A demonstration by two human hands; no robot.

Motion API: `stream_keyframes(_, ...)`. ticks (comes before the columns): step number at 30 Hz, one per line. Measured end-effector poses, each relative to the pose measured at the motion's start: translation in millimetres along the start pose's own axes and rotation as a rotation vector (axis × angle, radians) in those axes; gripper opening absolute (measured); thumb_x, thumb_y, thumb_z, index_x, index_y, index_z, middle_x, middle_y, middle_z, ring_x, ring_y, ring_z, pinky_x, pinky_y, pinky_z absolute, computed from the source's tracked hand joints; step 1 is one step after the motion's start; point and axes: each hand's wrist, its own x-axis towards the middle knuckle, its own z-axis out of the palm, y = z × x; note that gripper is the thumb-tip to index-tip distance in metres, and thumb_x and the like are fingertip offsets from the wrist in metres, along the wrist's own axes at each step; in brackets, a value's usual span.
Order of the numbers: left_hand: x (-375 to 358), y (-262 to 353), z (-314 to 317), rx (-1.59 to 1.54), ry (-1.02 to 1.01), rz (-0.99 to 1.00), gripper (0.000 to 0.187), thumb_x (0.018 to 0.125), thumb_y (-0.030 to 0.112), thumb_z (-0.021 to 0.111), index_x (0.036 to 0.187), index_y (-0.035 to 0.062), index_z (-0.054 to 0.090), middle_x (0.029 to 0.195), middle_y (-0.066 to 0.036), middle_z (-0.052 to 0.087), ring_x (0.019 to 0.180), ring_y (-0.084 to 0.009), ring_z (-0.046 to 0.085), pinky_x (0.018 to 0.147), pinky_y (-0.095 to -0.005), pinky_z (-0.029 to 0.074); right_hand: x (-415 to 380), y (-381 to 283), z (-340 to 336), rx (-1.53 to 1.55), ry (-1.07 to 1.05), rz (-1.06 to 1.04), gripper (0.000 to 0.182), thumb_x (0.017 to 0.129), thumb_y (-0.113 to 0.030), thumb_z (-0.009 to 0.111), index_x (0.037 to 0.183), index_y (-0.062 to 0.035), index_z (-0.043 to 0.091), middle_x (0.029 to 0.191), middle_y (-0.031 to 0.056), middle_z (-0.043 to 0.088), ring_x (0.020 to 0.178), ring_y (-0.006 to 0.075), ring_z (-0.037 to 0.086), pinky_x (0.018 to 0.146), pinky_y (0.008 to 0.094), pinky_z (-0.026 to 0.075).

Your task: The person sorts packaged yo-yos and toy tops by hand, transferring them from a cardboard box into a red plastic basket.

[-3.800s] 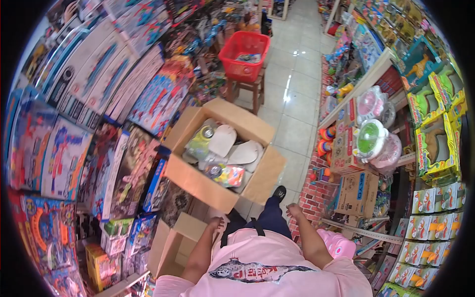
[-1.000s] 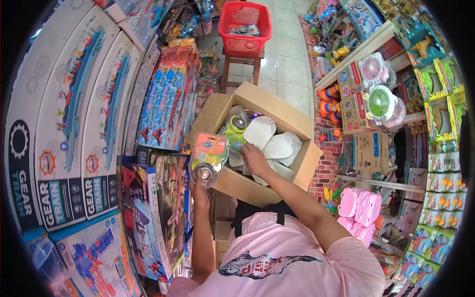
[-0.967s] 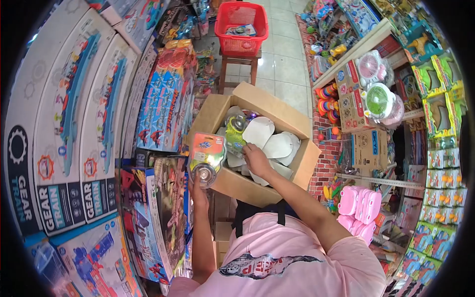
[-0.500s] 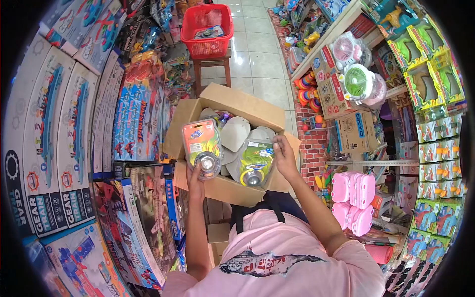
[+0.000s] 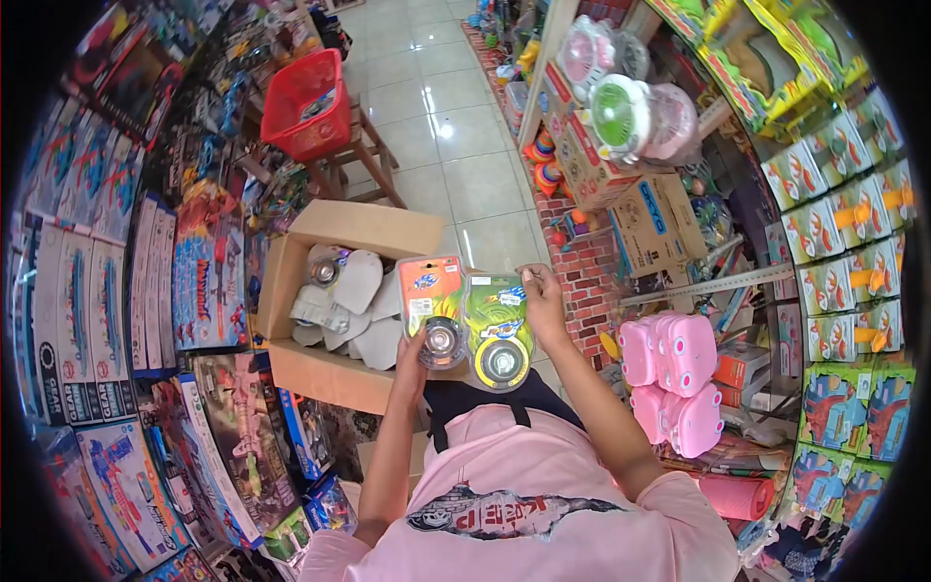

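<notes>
My left hand grips the lower left edge of an orange yo-yo pack, a clear blister card with a round silver yo-yo at its bottom. Beside it, in my right hand, is a green yo-yo pack pinched near its upper right edge; its yo-yo has a yellow rim. The two packs are side by side, faces up, in front of my body. Just left of them stands an open cardboard box holding several more packs, mostly showing grey-white backs.
A red plastic basket rests on a wooden stool beyond the box. Boxed toys crowd the left side. On the right are hand fans, pink cases and hanging toy packs. A tiled floor runs ahead.
Both packs have moved from above the box to its right, and sit closer together. My view has turned, so the box and basket now appear farther left.
</notes>
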Motion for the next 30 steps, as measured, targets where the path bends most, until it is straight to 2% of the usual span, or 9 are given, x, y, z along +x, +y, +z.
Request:
stream_keyframes(5, 3.9, -42.3, 61.2, 0.180, -0.055, -0.093, 0.048, 0.088, 0.014, 0.073, 0.128, 0.0025, 0.051, 0.113, -0.007, 0.065, 0.100, -0.0151, 0.063, 0.088, -0.0330, 0.053, 13.6, 16.1, -66.2, 0.030, 0.090, -0.019, 0.020, 0.100, -0.019, 0.056, 0.106, -0.0008, 0.057, 0.090, 0.0076, 0.064, 0.081, 0.0119, 0.057, 0.074, 0.0270, 0.046)
stream_keyframes(7, 0.7, -41.4, 101.5, 0.426, -0.107, -0.062, 0.046, 0.083, 0.015, 0.078, 0.122, 0.0024, 0.056, 0.106, -0.006, 0.066, 0.094, -0.0145, 0.065, 0.082, -0.0311, 0.054, 15.6, 13.9, -85.3, 0.033, 0.109, -0.009, 0.024, 0.100, -0.022, 0.058, 0.111, -0.0007, 0.056, 0.089, 0.0058, 0.062, 0.081, 0.0096, 0.055, 0.073, 0.0254, 0.044)
stream_keyframes(8, 1.3, -45.3, 114.5, 0.355, -0.105, -0.053, 0.047, 0.079, 0.015, 0.081, 0.119, 0.0026, 0.059, 0.102, -0.005, 0.068, 0.089, -0.0137, 0.066, 0.076, -0.0293, 0.055, 16.4, 12.3, -93.0, 0.032, 0.152, 0.016, 0.024, 0.100, -0.023, 0.058, 0.110, -0.0009, 0.056, 0.089, 0.0053, 0.062, 0.080, 0.0088, 0.055, 0.072, 0.0245, 0.044)
stream_keyframes(13, 18.6, -58.8, 145.2, 0.410, -0.102, -0.044, 0.045, 0.079, 0.012, 0.080, 0.119, 0.0027, 0.059, 0.103, -0.006, 0.068, 0.087, -0.0137, 0.067, 0.073, -0.0293, 0.055, 30.2, 11.7, -130.4, 0.221, 0.184, 0.039, 0.021, 0.099, -0.023, 0.059, 0.101, -0.0017, 0.058, 0.082, 0.0024, 0.062, 0.074, 0.0069, 0.055, 0.066, 0.0242, 0.043)
stream_keyframes(15, 24.8, -56.1, 158.1, 0.422, -0.105, -0.054, 0.044, 0.079, 0.011, 0.079, 0.118, 0.0026, 0.060, 0.104, -0.006, 0.068, 0.087, -0.0139, 0.067, 0.073, -0.0294, 0.055, 32.3, 11.5, -145.9, 0.262, -0.068, 0.060, 0.020, 0.098, -0.022, 0.061, 0.096, -0.0022, 0.058, 0.081, -0.0003, 0.060, 0.074, 0.0048, 0.052, 0.066, 0.0234, 0.042)
stream_keyframes(21, 56.2, -45.5, 187.4, 0.306, -0.064, 0.008, 0.039, 0.082, 0.011, 0.077, 0.117, 0.0029, 0.060, 0.104, -0.006, 0.068, 0.088, -0.0141, 0.067, 0.073, -0.0308, 0.056, 36.7, 15.0, -154.1, 0.054, -0.174, 0.073, 0.018, 0.098, -0.020, 0.060, 0.093, -0.0030, 0.057, 0.079, -0.0025, 0.057, 0.072, 0.0030, 0.049, 0.063, 0.0212, 0.040)
stream_keyframes(25, 86.6, -37.7, 195.6, 0.378, -0.116, -0.034, 0.037, 0.084, 0.012, 0.076, 0.117, 0.0035, 0.061, 0.101, -0.004, 0.068, 0.086, -0.0130, 0.066, 0.072, -0.0282, 0.055, 60.3, 23.5, -163.8, 0.086, -0.235, 0.187, 0.016, 0.101, -0.021, 0.055, 0.103, -0.0057, 0.060, 0.088, -0.0028, 0.060, 0.079, 0.0040, 0.053, 0.068, 0.0229, 0.043)
stream_keyframes(28, 123.4, -35.9, 189.3, 0.296, -0.111, -0.078, 0.042, 0.087, 0.015, 0.073, 0.124, 0.0026, 0.056, 0.108, -0.007, 0.066, 0.093, -0.0148, 0.066, 0.078, -0.0295, 0.055, 91.6, 28.4, -166.5, 0.175, -0.144, 0.190, 0.019, 0.103, -0.023, 0.052, 0.105, -0.0044, 0.057, 0.091, 0.0001, 0.062, 0.080, 0.0041, 0.054, 0.069, 0.0225, 0.044)
stream_keyframes(30, 153.5, -28.6, 186.3, 0.272, -0.110, -0.100, 0.043, 0.087, 0.015, 0.073, 0.124, 0.0026, 0.056, 0.109, -0.007, 0.066, 0.093, -0.0151, 0.066, 0.080, -0.0298, 0.054, 121.2, 21.3, -171.3, 0.225, -0.100, 0.183, 0.024, 0.104, -0.025, 0.049, 0.114, -0.0048, 0.056, 0.102, 0.0015, 0.062, 0.091, 0.0056, 0.056, 0.078, 0.0242, 0.046)
